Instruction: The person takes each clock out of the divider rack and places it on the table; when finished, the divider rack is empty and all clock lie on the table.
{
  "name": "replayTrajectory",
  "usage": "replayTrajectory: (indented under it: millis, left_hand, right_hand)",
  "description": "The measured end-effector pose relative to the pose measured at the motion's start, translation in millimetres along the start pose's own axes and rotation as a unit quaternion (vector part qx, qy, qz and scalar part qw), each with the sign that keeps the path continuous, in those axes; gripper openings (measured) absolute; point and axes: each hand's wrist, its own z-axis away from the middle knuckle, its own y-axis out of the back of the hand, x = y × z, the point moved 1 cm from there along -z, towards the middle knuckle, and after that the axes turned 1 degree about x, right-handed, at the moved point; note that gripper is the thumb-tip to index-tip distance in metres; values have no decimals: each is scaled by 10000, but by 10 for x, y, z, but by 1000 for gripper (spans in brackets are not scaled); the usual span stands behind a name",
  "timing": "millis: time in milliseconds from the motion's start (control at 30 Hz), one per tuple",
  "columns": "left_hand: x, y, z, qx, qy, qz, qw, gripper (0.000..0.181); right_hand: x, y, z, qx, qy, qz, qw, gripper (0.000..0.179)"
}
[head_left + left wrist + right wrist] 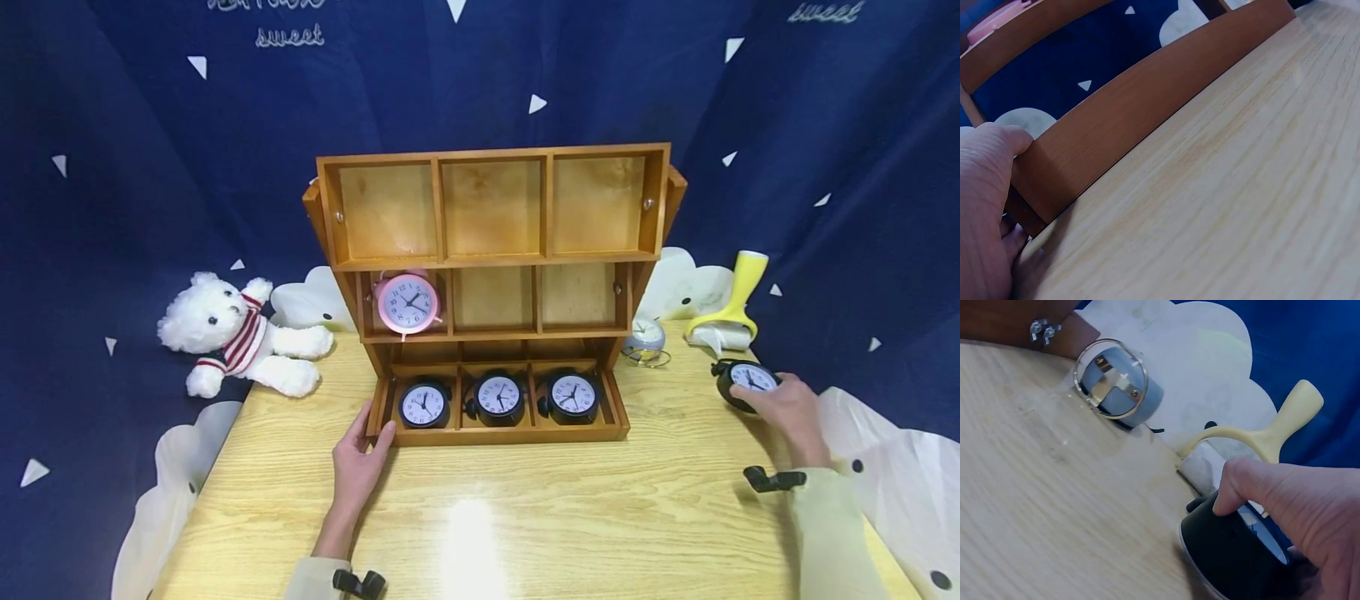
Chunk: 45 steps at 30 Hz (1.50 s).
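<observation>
My left hand (358, 458) grips the lower left corner of a three-tier wooden shelf (498, 435), its thumb over the front board (1104, 119) in the left wrist view. At the right of the table, my right hand (793, 417) holds a black alarm clock (752, 377), thumb on its rim; in the right wrist view the same clock (1229, 550) is close to the tabletop. On the bottom tier sit three black alarm clocks, the left one (423, 405), the middle one (498, 396) and the right one (573, 394). A pink alarm clock (408, 303) occupies the middle tier's left compartment.
A grey-blue alarm clock (647, 335) stands right of the shelf, with a yellow-handled lint roller (738, 292) beyond it. To the left, a white teddy bear (240, 333) in a striped sweater leans at the table's edge. Dark blue curtain (480, 75) hangs behind.
</observation>
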Motion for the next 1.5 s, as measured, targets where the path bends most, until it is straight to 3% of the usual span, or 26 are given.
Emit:
replayTrajectory:
  millis: [100,400,567,733,900,1033,1333,1500]
  left_hand:
    - [1,-1,13,5,8,26,10000,61]
    - [21,23,22,-51,-189,31,9998,60]
    - [67,31,16,-74,-152,27,9999,61]
    - [6,25,5,-75,-115,-28,9999,62]
    - [-8,17,-6,-53,-150,-30,9999,62]
    - [-10,14,-11,-59,-135,-52,9999,62]
    - [95,11,27,-58,-89,-88,9999,61]
    - [166,0,40,-56,-159,-77,9998,61]
  right_hand:
    - [27,38,-2,-21,45,97,9999,96]
    - [96,89,39,82,127,-293,9995,85]
    - [49,89,49,-118,69,-284,9995,98]
    - [-15,53,48,223,205,-358,9989,101]
    - [-195,68,112,799,394,-284,9956,95]
    - [-408,73,253,1013,532,-377,9927,88]
    - [-786,-49,573,1021,1035,-742,9866,73]
    - [-945,-146,728,720,1303,-992,9839,74]
